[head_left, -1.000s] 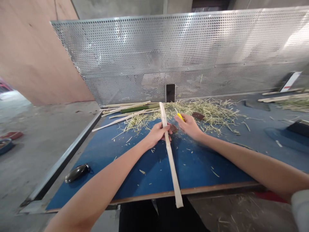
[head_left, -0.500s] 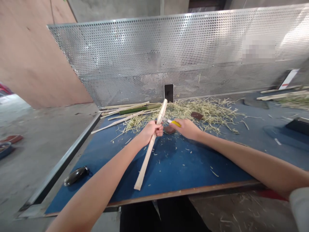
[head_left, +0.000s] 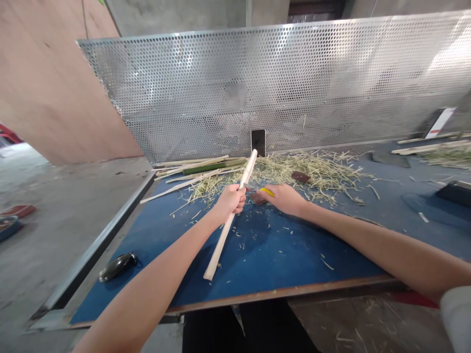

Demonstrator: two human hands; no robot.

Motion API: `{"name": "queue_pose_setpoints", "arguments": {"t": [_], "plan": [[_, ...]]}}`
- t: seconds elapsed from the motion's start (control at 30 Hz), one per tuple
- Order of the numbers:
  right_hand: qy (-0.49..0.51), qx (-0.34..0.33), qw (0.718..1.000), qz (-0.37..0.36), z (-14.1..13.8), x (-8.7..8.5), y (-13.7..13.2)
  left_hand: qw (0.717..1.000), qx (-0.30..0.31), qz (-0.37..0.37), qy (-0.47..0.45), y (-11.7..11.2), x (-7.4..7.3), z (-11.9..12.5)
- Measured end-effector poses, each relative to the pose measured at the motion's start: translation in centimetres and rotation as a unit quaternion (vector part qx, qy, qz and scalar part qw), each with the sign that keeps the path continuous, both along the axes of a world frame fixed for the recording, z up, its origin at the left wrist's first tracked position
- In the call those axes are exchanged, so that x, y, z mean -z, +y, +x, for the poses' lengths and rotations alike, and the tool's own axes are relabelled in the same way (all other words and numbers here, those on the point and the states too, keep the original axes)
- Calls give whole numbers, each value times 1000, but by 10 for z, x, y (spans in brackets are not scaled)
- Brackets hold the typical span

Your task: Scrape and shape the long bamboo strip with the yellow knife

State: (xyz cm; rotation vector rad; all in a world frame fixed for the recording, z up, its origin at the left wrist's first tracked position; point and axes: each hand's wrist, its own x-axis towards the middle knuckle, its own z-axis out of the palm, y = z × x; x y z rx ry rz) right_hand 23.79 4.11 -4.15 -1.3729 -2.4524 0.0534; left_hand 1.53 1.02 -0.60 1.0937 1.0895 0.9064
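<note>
My left hand (head_left: 231, 200) is closed around a long pale bamboo strip (head_left: 221, 242), held slanted over the blue table (head_left: 279, 255); its near end rests low on the table and its far end points up toward the phone. My right hand (head_left: 281, 198) grips a yellow-handled knife (head_left: 265, 191), with the blade reaching left to the strip just above my left fist. A small dark brown pad (head_left: 256, 198) lies under my right hand's fingers.
A pile of bamboo shavings (head_left: 312, 171) spreads behind my hands. Several bamboo strips (head_left: 198, 169) lie at the back left. A phone (head_left: 258, 142) leans on the perforated metal screen (head_left: 279, 83). A black object (head_left: 117, 265) sits near the left edge.
The strip swung from pointing over the table's front edge to slanting down-left, and is now held slightly steeper. The knife blade came in against the strip.
</note>
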Motion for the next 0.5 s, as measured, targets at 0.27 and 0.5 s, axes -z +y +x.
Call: {"name": "queue_pose_setpoints", "arguments": {"t": [0.27, 0.5], "plan": [[-2, -2, 1000, -7, 4, 0, 6, 999, 18, -7, -29, -1, -1, -1], [7, -47, 999, -9, 5, -1, 5, 999, 27, -10, -28, -3, -4, 1]]}}
